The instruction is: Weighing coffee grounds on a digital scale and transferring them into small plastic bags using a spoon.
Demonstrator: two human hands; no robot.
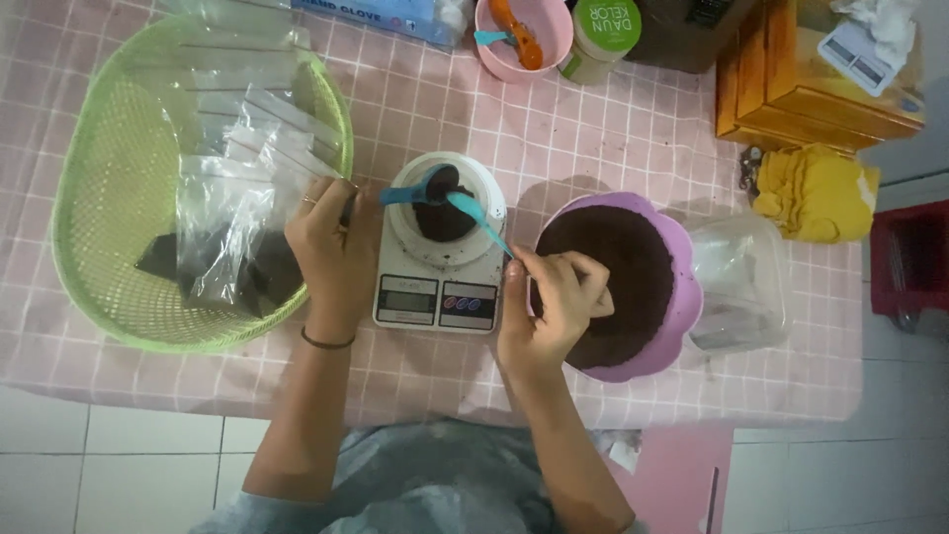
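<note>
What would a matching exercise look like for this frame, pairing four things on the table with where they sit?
Things:
1. green basket
2. kitchen scale
3. purple bowl
4. yellow cloth

Places:
A. far right, beside the wooden box
B. under the right hand, full of dark powder
C. far left, holding clear bags
D. centre, between the left hand and the right hand

Pairs: 1-C, 2-D, 3-B, 4-A
</note>
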